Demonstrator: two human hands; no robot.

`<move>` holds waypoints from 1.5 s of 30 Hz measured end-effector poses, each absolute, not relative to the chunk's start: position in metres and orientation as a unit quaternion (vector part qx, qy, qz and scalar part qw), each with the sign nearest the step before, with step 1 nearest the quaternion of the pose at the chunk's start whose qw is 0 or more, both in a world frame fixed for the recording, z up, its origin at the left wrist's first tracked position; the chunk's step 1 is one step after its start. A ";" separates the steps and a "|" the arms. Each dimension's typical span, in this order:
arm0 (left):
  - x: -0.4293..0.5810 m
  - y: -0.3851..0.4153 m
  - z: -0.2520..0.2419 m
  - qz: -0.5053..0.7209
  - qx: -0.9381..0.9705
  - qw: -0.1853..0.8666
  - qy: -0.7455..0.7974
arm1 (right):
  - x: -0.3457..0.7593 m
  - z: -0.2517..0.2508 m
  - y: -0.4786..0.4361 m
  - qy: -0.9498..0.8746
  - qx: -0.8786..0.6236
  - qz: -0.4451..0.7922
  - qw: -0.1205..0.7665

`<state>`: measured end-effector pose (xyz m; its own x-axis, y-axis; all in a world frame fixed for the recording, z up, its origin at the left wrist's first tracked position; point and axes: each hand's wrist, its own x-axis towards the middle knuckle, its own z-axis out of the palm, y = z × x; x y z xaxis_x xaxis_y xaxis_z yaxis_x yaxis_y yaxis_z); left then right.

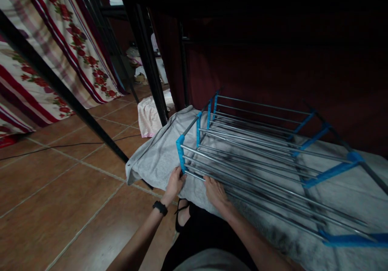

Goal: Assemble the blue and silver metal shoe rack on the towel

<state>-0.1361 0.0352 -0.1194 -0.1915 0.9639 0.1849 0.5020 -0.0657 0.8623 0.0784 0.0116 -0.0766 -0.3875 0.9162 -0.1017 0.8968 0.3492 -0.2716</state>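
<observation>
A rack of thin metal tubes joined by blue plastic connectors lies on its side on a grey blanket [157, 150]. My left hand [175, 184], with a black band on the wrist, has its fingers closed around the bottom of the near-left blue connector [180, 154]. To its right, my right hand [215, 192] grips the lowest metal tube [273, 212] close to that connector. At the rack's other end, the near-right blue connector [354, 240] lies low on the blanket. Some tube ends there stop short of it or rest over it.
A black metal post [69, 91] slants down at the left, and another post [150, 61] stands behind the blanket's corner. Floral curtains [87, 57] hang over the tiled floor [60, 198], where a black cable runs. Behind the rack is a dark red curtain [257, 73].
</observation>
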 end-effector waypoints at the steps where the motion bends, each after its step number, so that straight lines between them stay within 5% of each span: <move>1: -0.135 0.036 -0.119 0.444 0.576 0.257 0.636 | 0.079 -0.076 0.012 -0.821 -0.551 0.143 0.033; 45: -0.133 0.036 -0.124 0.381 0.590 0.202 0.682 | 0.093 -0.092 0.031 -0.817 -0.513 0.259 0.044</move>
<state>-0.1327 0.0364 -0.1236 -0.2220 0.9593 0.1748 0.6515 0.0126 0.7585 0.0927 0.0314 -0.0923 -0.4688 0.8618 -0.1937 0.8159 0.3384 -0.4688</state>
